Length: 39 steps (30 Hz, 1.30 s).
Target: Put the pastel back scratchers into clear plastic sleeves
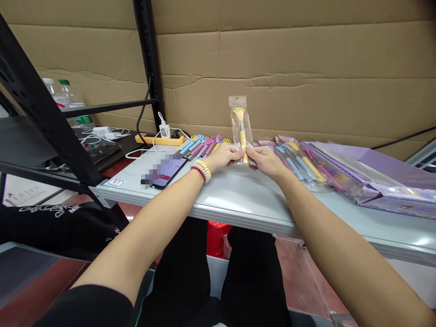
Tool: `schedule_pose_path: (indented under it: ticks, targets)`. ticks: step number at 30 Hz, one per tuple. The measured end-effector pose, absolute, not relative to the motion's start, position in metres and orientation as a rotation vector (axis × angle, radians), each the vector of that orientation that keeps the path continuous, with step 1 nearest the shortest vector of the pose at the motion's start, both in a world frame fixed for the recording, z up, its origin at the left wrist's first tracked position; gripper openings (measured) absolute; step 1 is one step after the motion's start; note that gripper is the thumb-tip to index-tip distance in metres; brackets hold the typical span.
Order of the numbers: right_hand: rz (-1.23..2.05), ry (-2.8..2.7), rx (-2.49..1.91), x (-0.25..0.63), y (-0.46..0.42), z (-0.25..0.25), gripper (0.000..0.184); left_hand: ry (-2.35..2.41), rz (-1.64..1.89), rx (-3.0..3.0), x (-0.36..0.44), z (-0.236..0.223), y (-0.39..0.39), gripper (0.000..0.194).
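A yellow back scratcher (243, 140), one in number, stands upright inside one clear bag (235, 121), its hand-shaped head pointing to twelve o'clock. It is above the counter (231, 195), in front of the cardboard (289, 50); whether the bag's lower end touches the counter, I cannot tell.

Two hands grasp it: the left hand (222, 156) pinches the bag's lower part from nine o'clock, and the right hand (267, 160) pinches it from three. The step in hand looks like handling the bagged scratcher at its handle end; the next move, I judge, calls for a light, even pinch, since thin film slips and creases easily.

Taking the scratcher as the clock's centre, loose scratchers (199, 147) fan out near nine o'clock, more than five, overlapping too much for an exact count. One phone (170, 169) lies at eight, and one power strip (175, 141) at nine, bearing one white charger (165, 131). Between three and four are bagged scratchers (304, 167), at least three, then one purple box (402, 197). Farther out at nine, two bottles (67, 95) are visible.
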State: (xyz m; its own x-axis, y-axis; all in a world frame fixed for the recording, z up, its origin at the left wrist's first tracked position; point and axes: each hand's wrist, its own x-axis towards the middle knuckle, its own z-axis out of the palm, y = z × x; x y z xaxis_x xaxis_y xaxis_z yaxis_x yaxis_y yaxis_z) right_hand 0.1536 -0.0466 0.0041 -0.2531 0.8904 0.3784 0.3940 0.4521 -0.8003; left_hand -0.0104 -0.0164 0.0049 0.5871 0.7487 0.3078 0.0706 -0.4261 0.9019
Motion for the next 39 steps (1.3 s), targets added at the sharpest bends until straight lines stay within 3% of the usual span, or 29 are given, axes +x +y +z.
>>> schedule_pose_path:
  ticks: [15,25,31,36,39]
  targets:
    - [0.654,-1.902,-1.179,0.158,-0.043,0.002,0.066,0.704,0.864,1.909,-0.011,0.004,-0.017,0.053]
    - [0.392,-2.032,-1.323,0.158,-0.044,0.002,0.064,0.885,0.917,2.279,-0.015,-0.007,-0.009,0.045]
    - [0.513,-1.997,-1.304,0.157,-0.047,0.001,0.055,1.011,0.887,2.328,-0.017,-0.007,-0.011,0.036]
    - [0.748,-1.77,-1.266,0.155,-0.044,0.001,0.025,0.989,0.893,2.287,-0.017,-0.006,-0.013,0.032]
    - [0.822,-1.66,-1.224,0.155,-0.043,0.002,0.03,0.943,0.892,2.251,-0.016,-0.006,-0.012,0.029]
